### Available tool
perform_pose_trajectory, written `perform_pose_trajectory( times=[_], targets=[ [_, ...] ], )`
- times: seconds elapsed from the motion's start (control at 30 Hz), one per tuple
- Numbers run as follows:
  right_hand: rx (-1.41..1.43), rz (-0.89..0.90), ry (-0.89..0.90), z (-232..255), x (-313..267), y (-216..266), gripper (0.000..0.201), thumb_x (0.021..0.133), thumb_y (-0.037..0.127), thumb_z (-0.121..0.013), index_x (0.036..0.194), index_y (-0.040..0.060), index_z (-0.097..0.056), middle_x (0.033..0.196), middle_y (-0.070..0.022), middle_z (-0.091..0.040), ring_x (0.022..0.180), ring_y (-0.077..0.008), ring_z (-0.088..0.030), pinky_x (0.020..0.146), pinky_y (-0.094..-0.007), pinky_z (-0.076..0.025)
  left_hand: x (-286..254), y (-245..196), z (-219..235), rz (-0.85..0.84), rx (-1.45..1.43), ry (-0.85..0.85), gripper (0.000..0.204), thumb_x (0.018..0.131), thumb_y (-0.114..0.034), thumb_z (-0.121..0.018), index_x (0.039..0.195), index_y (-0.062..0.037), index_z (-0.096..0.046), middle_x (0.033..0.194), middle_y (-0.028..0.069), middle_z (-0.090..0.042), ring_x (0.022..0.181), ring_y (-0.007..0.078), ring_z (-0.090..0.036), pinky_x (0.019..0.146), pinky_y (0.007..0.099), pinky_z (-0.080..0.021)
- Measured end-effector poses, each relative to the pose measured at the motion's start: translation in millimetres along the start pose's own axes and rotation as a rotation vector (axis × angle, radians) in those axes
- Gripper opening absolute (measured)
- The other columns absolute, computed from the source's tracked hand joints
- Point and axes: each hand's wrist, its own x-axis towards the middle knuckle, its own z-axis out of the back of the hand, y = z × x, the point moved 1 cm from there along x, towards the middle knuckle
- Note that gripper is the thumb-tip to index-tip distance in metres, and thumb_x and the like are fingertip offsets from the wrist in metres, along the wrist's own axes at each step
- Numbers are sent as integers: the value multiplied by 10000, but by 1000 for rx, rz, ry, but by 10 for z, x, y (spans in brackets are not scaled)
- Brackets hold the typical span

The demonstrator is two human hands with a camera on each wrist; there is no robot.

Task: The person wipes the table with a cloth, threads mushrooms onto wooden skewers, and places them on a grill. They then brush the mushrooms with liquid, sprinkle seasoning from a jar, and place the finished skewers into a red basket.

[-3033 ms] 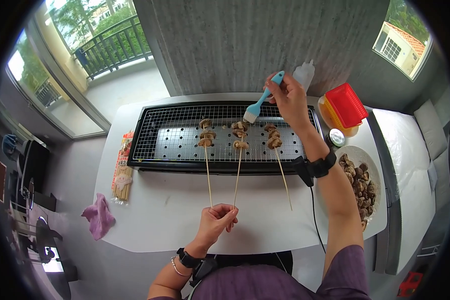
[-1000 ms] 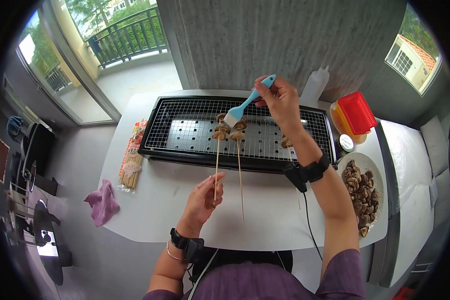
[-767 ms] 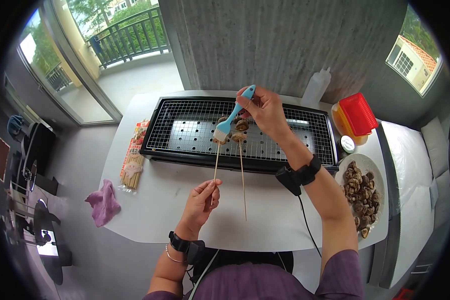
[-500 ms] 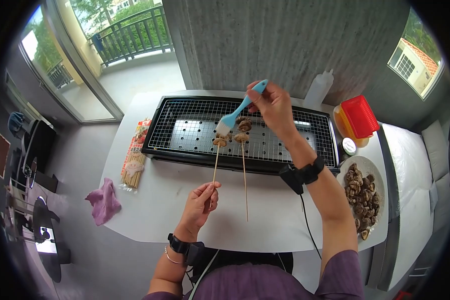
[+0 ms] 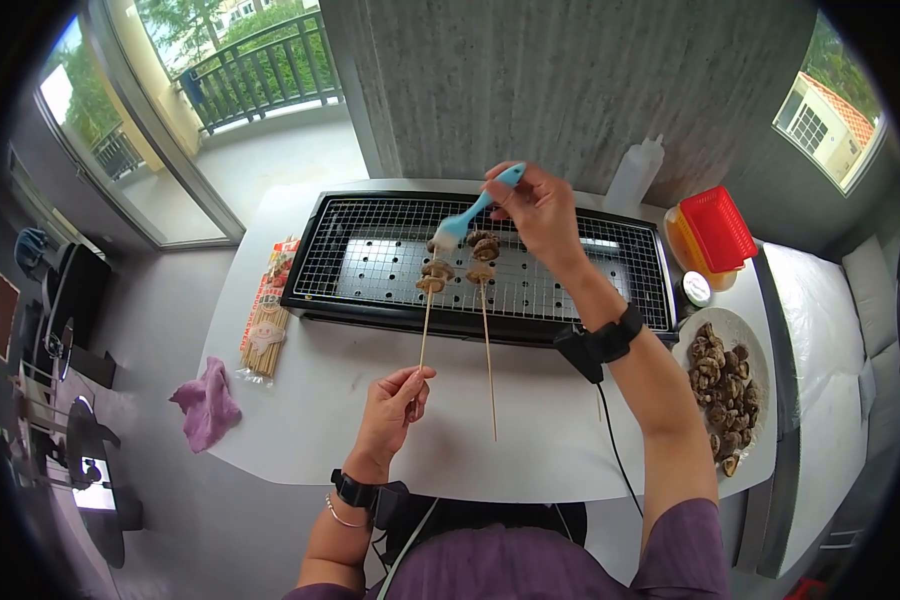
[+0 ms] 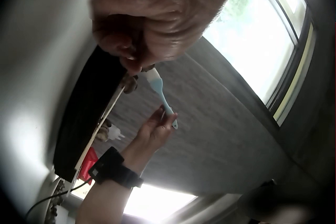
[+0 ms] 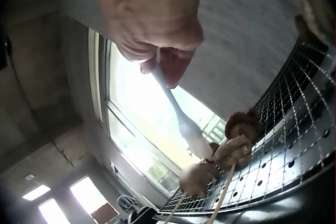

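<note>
White table (image 5: 550, 420), blue brush (image 5: 457, 225) clamped in right grip (image 5: 540, 215), bristles (image 5: 446, 239) beyond the fingertips

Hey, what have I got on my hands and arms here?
Short purple sleeves and no gloves. Your left wrist wears a black strap with a boxy black device, plus a thin silvery bracelet; your right wrist has a matching strap and device, with a thin black cable running down from it.

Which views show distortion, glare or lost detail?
Head: fisheye curvature, black corners, bright sheen on the grill; left wrist: glass blown out, grill nearly featureless black; right wrist: glass blown out too, brush hazy and washed to grey against it.
</note>
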Motion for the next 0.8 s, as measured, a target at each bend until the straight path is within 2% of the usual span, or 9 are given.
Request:
perform_pose_trajectory(
  times=[0.03,0.07,0.23,0.3,0.37,0.57,0.6,0.67,0.8],
  targets=[
    [-45,44,-110,7,18,40,141,862,137,-623,917,7,-623,767,-37,-631,673,-68,-596,577,-199,-527,-3,-9,-4,-16,21,-21,194,911,-162,-555,965,4,-640,603,-20,-498,465,25,-351,422,173,-268],
    [-44,45,-108,-2,5,78,141,862,137,-623,917,7,-623,767,-37,-631,673,-68,-596,577,-199,-527,-2,-16,0,-18,21,-22,194,911,-162,-555,965,4,-640,603,-20,-498,465,25,-351,422,173,-268],
    [47,-12,59,-85,-98,153,135,864,132,-619,926,12,-624,766,-30,-627,668,-61,-589,573,-187,-516,13,-71,-4,-63,126,-75,184,891,-137,-583,978,9,-653,615,-12,-520,456,15,-340,406,166,-247],
    [21,-9,53,-61,-78,112,140,863,140,-622,925,14,-622,763,-26,-622,667,-57,-586,572,-183,-513,17,-67,-13,-56,133,-72,185,891,-137,-584,978,10,-653,613,-15,-517,454,13,-337,402,166,-241],
    [-9,74,-144,-22,-53,114,141,861,142,-627,921,15,-625,754,-24,-620,657,-55,-579,569,-186,-509,13,-74,-9,-53,139,-76,186,890,-137,-585,978,12,-653,610,-18,-515,451,10,-335,397,167,-236],
    [-32,0,54,-43,-97,98,133,858,136,-630,924,21,-633,740,-18,-619,635,-49,-566,561,-185,-502,23,-67,-12,-56,191,-106,187,890,-140,-588,974,13,-656,598,-23,-504,445,7,-328,390,168,-229],
    [-33,1,51,-30,-88,87,133,858,136,-630,924,21,-633,740,-18,-619,635,-49,-566,561,-185,-502,19,-61,-7,-62,186,-104,188,889,-140,-589,976,13,-656,598,-22,-504,445,6,-328,390,168,-228],
    [-74,71,-144,-1,-57,101,122,855,138,-635,910,29,-637,719,-14,-615,616,-45,-554,546,-182,-489,22,-64,-3,-73,178,-104,188,889,-139,-590,979,12,-656,598,-21,-504,446,6,-328,389,168,-228],
    [69,-1,-33,-29,-103,136,108,853,139,-639,890,38,-642,699,-12,-613,604,-45,-550,542,-188,-485,-2,-92,-10,-88,233,-142,180,876,-139,-609,959,10,-666,597,-19,-510,446,6,-338,387,166,-233]
  ],
)
